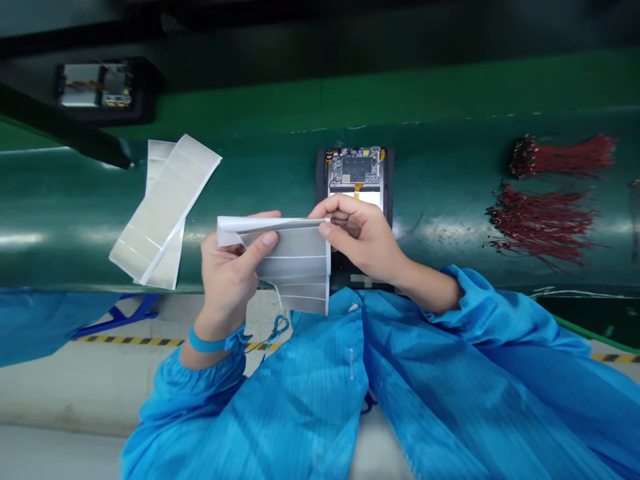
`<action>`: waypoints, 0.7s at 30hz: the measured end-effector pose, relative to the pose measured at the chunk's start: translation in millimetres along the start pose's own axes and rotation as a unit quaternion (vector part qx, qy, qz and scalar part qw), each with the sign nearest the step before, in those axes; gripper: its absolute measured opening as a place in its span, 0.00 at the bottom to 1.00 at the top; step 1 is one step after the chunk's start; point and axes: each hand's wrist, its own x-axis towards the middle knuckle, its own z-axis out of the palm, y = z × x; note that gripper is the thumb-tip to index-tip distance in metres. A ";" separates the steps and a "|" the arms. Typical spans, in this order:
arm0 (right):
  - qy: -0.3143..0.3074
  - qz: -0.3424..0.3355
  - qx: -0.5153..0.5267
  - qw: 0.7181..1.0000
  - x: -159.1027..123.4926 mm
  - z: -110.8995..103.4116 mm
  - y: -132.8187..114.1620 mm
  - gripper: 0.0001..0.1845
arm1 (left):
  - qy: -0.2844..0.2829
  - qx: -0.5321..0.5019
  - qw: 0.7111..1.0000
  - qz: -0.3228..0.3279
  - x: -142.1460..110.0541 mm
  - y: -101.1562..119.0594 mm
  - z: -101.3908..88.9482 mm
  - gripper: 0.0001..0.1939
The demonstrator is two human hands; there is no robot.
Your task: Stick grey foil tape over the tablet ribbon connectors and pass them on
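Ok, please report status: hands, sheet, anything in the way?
Left hand and right hand on silvery sheet. Sheet folded over along top. Right hand partly hiding circuit-board device.

An electronics assembly workshop, by the look of it: a long green workbench [270, 167] bears an opened device [370, 195], its circuit board [356, 168] exposed, at one o'clock and bundled red wires [565, 157] at three; hazard-striped floor tape [150, 341] lies at eight, a blue smock [315, 387] at six.
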 end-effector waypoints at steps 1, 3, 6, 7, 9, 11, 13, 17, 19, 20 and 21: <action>-0.002 0.001 -0.001 1.000 0.1 -0.8 0.2 0.15 | 0.005 0.009 1.000 0.004 -0.6 -0.5 -0.6 0.15; 0.011 -0.001 -0.019 1.000 0.2 -1.9 0.9 0.14 | -0.006 0.031 1.000 0.001 -1.7 -0.6 -1.8 0.14; 0.045 -0.016 -0.093 0.995 -0.6 -1.9 1.5 0.09 | -0.029 0.055 0.998 -0.001 -1.9 -1.9 -3.3 0.14; 0.054 -0.027 -0.129 0.990 -1.2 -1.6 1.4 0.07 | -0.028 0.057 0.998 0.004 -1.8 -3.1 -3.7 0.13; 0.068 -0.069 -0.210 0.973 -2.4 -1.4 1.4 0.05 | -0.013 0.061 0.998 0.017 -1.8 -6.0 -4.6 0.10; 0.074 -0.130 -0.283 0.948 -3.1 -2.0 3.4 0.06 | 0.007 0.077 0.997 0.022 -2.2 -8.3 -5.8 0.10; 0.076 -0.188 -0.338 0.919 -3.0 -3.4 7.8 0.08 | 0.018 0.107 0.994 0.014 -2.4 -9.6 -7.5 0.11; 0.080 -0.239 -0.396 0.883 -0.7 -5.9 15.6 0.10 | 0.005 0.142 0.990 -0.016 4.8 -15.2 -11.0 0.15; 0.090 -0.240 -0.389 0.885 1.3 -7.2 13.9 0.11 | -0.015 0.116 0.993 -0.033 15.6 -21.8 -12.9 0.19; 0.100 -0.234 -0.379 0.890 2.6 -8.6 11.4 0.11 | -0.023 0.104 0.993 -0.042 23.7 -25.5 -14.5 0.22; 0.113 -0.225 -0.367 0.895 4.0 -11.0 8.4 0.11 | -0.019 0.100 0.994 -0.049 33.9 -29.3 -17.1 0.24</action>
